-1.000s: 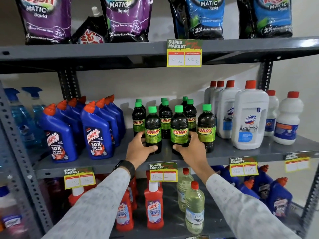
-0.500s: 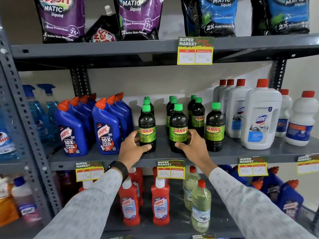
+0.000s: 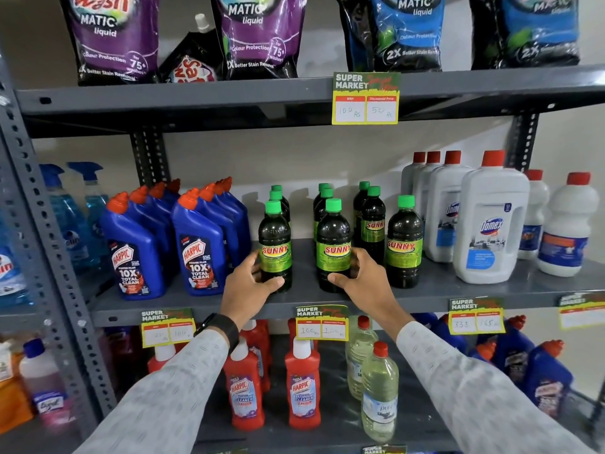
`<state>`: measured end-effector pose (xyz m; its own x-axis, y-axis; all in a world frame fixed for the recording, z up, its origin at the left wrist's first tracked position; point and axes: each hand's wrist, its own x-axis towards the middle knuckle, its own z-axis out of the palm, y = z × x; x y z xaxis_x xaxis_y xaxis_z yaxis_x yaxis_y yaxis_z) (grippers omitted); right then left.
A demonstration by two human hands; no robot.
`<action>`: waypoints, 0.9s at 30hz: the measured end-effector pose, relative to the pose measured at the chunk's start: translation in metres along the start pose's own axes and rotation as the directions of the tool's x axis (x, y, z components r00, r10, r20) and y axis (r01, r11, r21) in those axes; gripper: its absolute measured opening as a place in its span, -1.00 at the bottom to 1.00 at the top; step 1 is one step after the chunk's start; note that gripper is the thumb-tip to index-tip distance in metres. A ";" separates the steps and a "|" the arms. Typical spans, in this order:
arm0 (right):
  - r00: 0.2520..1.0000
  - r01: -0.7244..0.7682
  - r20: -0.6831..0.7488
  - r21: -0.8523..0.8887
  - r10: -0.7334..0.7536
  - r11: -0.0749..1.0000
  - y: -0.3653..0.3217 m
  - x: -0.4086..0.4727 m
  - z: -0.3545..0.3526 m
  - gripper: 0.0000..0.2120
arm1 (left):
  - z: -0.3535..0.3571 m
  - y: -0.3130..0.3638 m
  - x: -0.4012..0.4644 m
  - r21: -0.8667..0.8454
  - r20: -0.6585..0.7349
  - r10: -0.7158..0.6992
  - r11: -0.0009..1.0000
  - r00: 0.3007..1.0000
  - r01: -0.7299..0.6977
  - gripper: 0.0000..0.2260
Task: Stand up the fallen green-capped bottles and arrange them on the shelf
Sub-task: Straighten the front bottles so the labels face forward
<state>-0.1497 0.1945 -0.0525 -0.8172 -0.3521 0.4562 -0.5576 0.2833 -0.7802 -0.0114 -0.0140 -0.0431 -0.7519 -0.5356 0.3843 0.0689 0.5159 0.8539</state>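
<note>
Several dark green-capped bottles labelled SUNNY stand upright in rows on the grey middle shelf (image 3: 458, 290). My left hand (image 3: 250, 283) is wrapped around the base of the front left bottle (image 3: 275, 244). My right hand (image 3: 361, 276) grips the lower part of the front middle bottle (image 3: 334, 244). A third front bottle (image 3: 405, 244) stands free to the right, with more bottles lined up behind each. None of the green-capped bottles lies on its side in this view.
Blue Harpic bottles (image 3: 199, 244) crowd the shelf to the left, white Domex bottles (image 3: 491, 224) to the right. Detergent pouches (image 3: 258, 34) sit on the shelf above. Red Harpic bottles (image 3: 302, 388) and clear bottles (image 3: 379, 394) stand below. Price tags (image 3: 322, 324) hang on the shelf edge.
The two front bottles in my hands have spread apart into separate rows, the left one shifted left. The view has moved closer and slightly rightward across the shelf.
</note>
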 end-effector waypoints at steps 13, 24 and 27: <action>0.807 0.207 -0.537 -0.134 -0.247 0.969 0.036 -0.026 -0.074 -0.63 | 0.003 -0.011 -0.032 0.686 -0.130 0.248 0.722 0.960 -0.094 -0.53; 0.951 -0.105 -0.298 -0.076 0.078 0.992 0.065 0.004 -0.090 -0.25 | 0.007 -0.045 -0.029 0.881 0.006 0.252 0.456 0.968 -0.124 -0.42; 0.959 -0.106 -0.273 -0.078 0.081 0.991 0.064 0.006 -0.088 -0.26 | 0.007 -0.043 -0.031 0.882 0.005 0.222 0.459 0.975 -0.109 -0.42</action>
<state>-0.2034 0.2891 -0.0616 -0.8684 -0.0709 0.4907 -0.4773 0.3875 -0.7887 0.0037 -0.0148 -0.0941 -0.7212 -0.4044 0.5625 -0.4643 0.8847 0.0408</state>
